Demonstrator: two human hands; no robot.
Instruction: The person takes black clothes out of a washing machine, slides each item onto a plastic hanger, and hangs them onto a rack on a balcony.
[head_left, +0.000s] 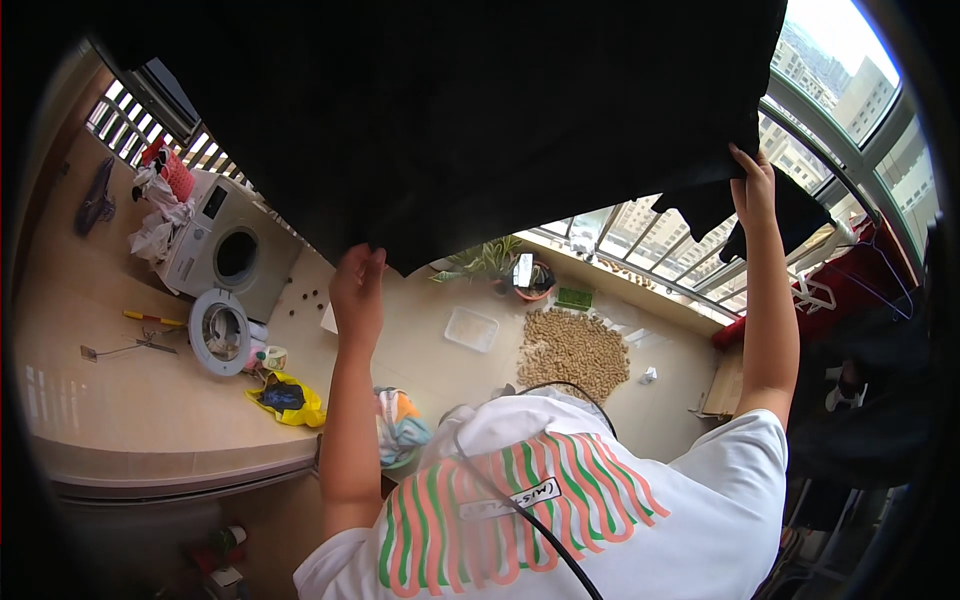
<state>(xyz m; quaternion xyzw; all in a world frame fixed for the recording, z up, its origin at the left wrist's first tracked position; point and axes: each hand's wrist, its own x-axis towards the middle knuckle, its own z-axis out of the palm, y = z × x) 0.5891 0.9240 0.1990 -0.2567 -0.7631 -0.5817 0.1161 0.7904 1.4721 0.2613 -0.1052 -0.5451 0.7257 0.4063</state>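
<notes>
A large black cloth (480, 127) is spread high before me and fills the upper middle of the head view. My left hand (358, 281) grips its lower edge near a hanging corner, fingers closed on the fabric. Farther right, my right hand (754, 184) pinches the same cloth at its right side, with the arm raised. Whatever lies behind the cloth is hidden, and its upper end runs out into the dark rim. More dark fabric (787, 206) hangs beyond my right wrist.
At left stands a front-loading washing machine (240, 240), its round door (219, 331) swung wide. Peanuts in shells (574, 352) cover part of the floor, near a clear plastic tray (471, 330) and a potted plant (484, 259). Laundry (399, 424) sits beside me; hangers (874, 277) hang right.
</notes>
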